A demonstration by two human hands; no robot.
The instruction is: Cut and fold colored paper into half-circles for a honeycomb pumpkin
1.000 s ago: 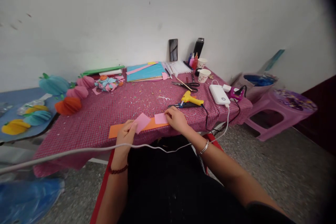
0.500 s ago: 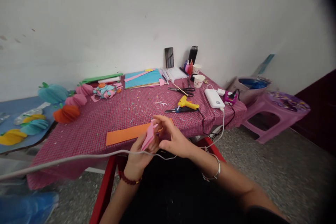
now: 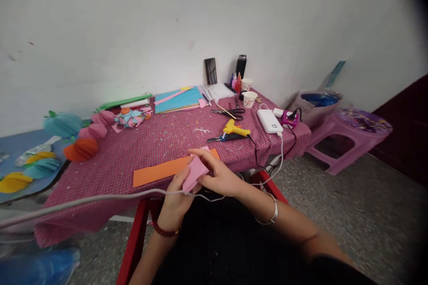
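Both my hands hold a small stack of pink paper pieces [image 3: 195, 172] in front of me, just off the near edge of the table [image 3: 110, 160]. My left hand [image 3: 179, 196] grips the stack from below, fingers closed on it. My right hand [image 3: 217, 176] pinches its upper right side. An orange paper strip [image 3: 157, 171] lies flat on the red checked cloth just behind my hands. A white cable [image 3: 100, 197] runs across under my wrists.
A yellow glue gun [image 3: 236, 128], scissors [image 3: 230, 113], white power bank [image 3: 269, 120], paper cups [image 3: 249, 98], bottles and coloured paper sheets [image 3: 177, 99] lie further back. Paper honeycomb fruits [image 3: 82, 149] sit at the left. A purple stool [image 3: 354, 136] stands on the right.
My right hand lifted a pink piece off the table and brought it to the one in my left hand. Both hands have drawn back from the table with the pieces together.
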